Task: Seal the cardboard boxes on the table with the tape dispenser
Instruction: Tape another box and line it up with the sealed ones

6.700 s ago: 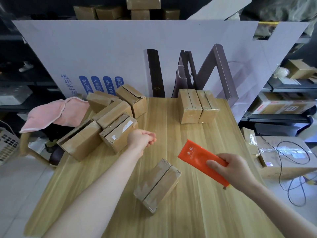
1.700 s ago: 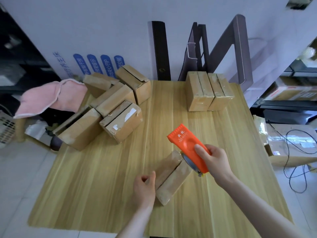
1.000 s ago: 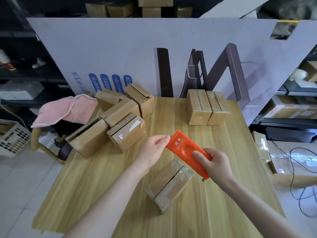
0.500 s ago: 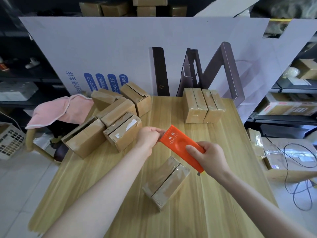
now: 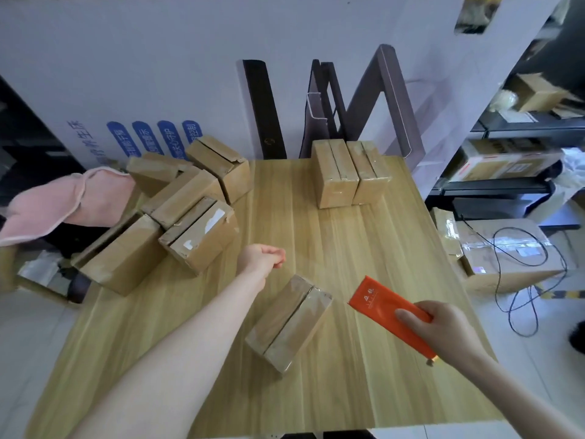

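A small cardboard box (image 5: 288,324) lies at an angle on the wooden table (image 5: 348,242), its centre seam facing up. My right hand (image 5: 443,327) grips the orange tape dispenser (image 5: 386,308) just right of the box, its front edge pointing up and left. My left hand (image 5: 264,259) hovers beyond the box's far end with fingers curled, pinching what looks like the end of a faint clear tape strip that runs towards the dispenser. Two boxes (image 5: 337,172) stand side by side at the back.
A heap of several cardboard boxes (image 5: 196,236) fills the table's left rear. A pink cloth (image 5: 63,204) hangs off to the left. A white printed board (image 5: 190,74) stands behind the table. A taped carton (image 5: 506,251) and cables lie on the floor at right.
My hands have drawn apart: the left hand moved left from the dispenser's front edge, and the right hand carried the dispenser right and towards me. The box has not moved.
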